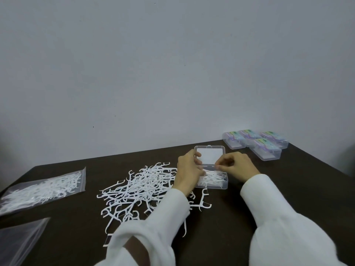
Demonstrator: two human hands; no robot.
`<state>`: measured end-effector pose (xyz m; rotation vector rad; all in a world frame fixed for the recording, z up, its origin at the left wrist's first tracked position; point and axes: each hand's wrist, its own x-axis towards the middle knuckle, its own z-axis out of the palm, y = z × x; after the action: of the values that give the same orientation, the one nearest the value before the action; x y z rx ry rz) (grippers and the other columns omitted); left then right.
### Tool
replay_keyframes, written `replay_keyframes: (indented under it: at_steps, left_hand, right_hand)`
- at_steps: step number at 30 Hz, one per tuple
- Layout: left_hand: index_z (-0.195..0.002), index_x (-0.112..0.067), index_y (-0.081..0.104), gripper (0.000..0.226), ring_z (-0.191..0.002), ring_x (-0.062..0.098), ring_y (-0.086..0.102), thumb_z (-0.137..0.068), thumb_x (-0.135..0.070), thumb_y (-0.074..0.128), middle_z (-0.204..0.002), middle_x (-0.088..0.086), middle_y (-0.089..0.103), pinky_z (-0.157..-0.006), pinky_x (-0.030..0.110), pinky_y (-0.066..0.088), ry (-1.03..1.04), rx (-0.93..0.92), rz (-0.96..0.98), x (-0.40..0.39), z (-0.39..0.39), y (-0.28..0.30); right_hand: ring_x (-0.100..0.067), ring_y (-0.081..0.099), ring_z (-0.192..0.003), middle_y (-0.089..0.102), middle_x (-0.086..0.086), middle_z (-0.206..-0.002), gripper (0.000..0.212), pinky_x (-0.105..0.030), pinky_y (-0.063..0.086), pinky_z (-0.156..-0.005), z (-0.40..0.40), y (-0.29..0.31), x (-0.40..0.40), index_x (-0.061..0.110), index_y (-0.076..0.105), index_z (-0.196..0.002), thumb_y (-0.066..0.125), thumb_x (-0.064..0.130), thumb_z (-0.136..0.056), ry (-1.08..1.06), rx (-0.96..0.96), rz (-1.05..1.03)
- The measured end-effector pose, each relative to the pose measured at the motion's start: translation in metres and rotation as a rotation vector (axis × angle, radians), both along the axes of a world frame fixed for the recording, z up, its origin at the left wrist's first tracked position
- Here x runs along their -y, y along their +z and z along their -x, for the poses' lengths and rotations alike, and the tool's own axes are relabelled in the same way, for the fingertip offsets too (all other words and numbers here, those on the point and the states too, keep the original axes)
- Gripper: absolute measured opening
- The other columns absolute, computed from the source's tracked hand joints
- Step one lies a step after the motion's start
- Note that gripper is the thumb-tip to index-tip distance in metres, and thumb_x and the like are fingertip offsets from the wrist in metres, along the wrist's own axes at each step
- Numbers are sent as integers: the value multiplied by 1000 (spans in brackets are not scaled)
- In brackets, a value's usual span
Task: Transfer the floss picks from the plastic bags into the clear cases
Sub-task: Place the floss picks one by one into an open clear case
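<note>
Nearest, an emptied plastic bag lies flat at the table's left front edge. Past it, a sealed bag of floss picks waits, untouched. Centre: loose pile of floss picks spread on the dark table, pointing every which way, no common axis.

Step in hand: filling the open clear case, long axis left-right, lid hinged up at the far side. Some picks already inside.

Left hand hangs over the case's left end, fingers curled; whether it holds picks, cannot tell. Right hand pinches something small at the hinge edge, likely a pick, too blurred to be sure.

Next move probably needs picks laid parallel to the case length.

Far right: four closed filled cases clustered together.
</note>
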<state>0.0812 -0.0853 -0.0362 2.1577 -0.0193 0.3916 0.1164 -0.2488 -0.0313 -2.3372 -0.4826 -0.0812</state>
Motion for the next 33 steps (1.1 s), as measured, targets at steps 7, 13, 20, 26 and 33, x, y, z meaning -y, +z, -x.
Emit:
replay_keyframes:
  at_steps: [7, 13, 20, 26, 33]
  left_hand:
    - [-101, -13, 58, 33, -77, 20, 69, -79, 11, 63, -91, 11, 64, -68, 22, 57, 10, 69, 84, 3, 2, -3]
    - [-96, -8, 64, 22, -75, 12, 67, -80, 6, 66, -87, 8, 68, -68, 13, 54, 31, 141, 155, -6, 3, 5]
    - [-95, -11, 66, 20, -80, 8, 68, -80, 3, 67, -87, 4, 71, -69, 14, 53, 7, 143, 170, -18, 15, 8]
    - [-96, -9, 68, 19, -84, 8, 69, -84, 4, 61, -90, 2, 71, -73, 12, 51, -35, 104, 110, -43, 35, 12]
    - [-97, -25, 66, 20, -93, -6, 61, -87, -8, 64, -99, -13, 69, -82, 13, 44, -36, -10, -73, -98, 72, 10]
  right_hand:
    - [-6, 58, -75, 64, 5, -79, 10, -16, 44, -68, 6, 4, -3, 24, 67, -81, 71, 33, -78, 160, 16, -20]
    - [-8, 59, -79, 65, 10, -82, 10, -30, 44, -89, -2, -1, -5, 34, 67, -78, 71, 24, -79, 163, 17, 222]
    - [-13, 58, -93, 67, 2, -102, 18, -36, 41, -99, 3, 2, -9, 30, 72, -88, 60, 17, -87, 89, 81, 265]
    - [-11, 60, -82, 68, 3, -93, 18, -28, 51, -84, 13, 7, -21, 27, 71, -84, 59, 13, -85, 166, 178, 165]
    - [-7, 58, -79, 65, 8, -86, 14, -15, 46, -70, 38, 12, -51, 25, 70, -89, 62, 16, -82, 357, 192, 224]
